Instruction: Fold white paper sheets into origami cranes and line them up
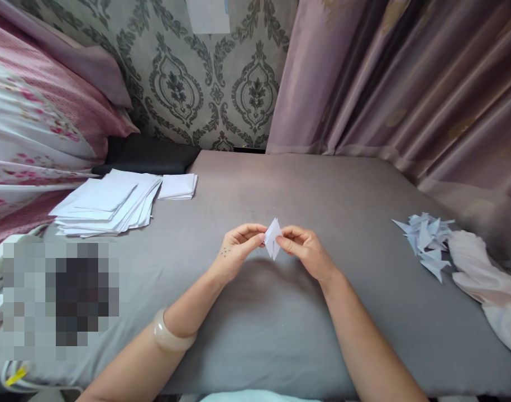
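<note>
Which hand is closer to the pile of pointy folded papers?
Right. The right hand is left of the pointy pile, apart from it; the left hand is farther away on that same side, past the small folded paper both hold.

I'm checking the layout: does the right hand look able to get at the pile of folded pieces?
Probably yes: only grey cloth shows between the right hand and the pile, though that hand, gripping the folded paper, may need freeing first.

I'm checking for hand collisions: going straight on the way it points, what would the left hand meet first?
The folded paper it pinches; just beyond, probably the right hand, though depth is hard to judge.
</note>
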Motion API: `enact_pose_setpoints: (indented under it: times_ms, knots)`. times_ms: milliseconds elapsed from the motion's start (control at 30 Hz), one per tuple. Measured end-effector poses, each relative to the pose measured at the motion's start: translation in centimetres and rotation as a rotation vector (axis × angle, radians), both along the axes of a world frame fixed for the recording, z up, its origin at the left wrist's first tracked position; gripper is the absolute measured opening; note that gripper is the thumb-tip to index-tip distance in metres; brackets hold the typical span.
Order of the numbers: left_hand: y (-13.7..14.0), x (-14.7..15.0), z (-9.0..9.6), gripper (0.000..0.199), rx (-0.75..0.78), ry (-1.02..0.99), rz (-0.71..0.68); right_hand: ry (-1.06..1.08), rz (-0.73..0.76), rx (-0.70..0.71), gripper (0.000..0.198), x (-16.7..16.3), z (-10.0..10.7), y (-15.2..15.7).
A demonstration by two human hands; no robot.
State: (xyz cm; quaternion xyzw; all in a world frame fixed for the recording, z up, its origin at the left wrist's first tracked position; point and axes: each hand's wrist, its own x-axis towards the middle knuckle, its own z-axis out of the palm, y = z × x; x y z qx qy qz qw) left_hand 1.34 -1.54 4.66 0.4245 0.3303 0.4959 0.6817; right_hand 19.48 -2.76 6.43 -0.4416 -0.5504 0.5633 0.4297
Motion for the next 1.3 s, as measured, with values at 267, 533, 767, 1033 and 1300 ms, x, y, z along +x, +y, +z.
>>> enact_pose_setpoints:
  times_ms: [267, 533, 767, 1033, 1300]
  knots:
    - [0.0, 0.1, -0.5, 0.019, 0.002, 0.046, -0.039, -0.198, -0.084, 0.134, 0.012, -1.0, -0.5, -0.4]
    - [0.1, 0.3, -0.9, 0.022, -0.044, 0.045, -0.017, -0.297, -0.170, 0.313, 0.007, -1.7, -0.2, -0.7]
    - [-0.2, 0.5, -0.2, 0.020, 0.068, 0.075, 0.022, -0.214, -0.073, 0.289, 0.011, -1.3, 0.1, -0.8]
    - [-0.5, 0.9, -0.2, 0.023, 0.051, 0.035, 0.121, -0.205, -0.093, 0.273, 0.019, -1.9, -0.2, -0.8]
    - [-0.2, 0.7, -0.6, 0.022, -0.009, 0.057, 0.121, -0.121, -0.076, 0.175, 0.020, -1.8, -0.3, -0.7]
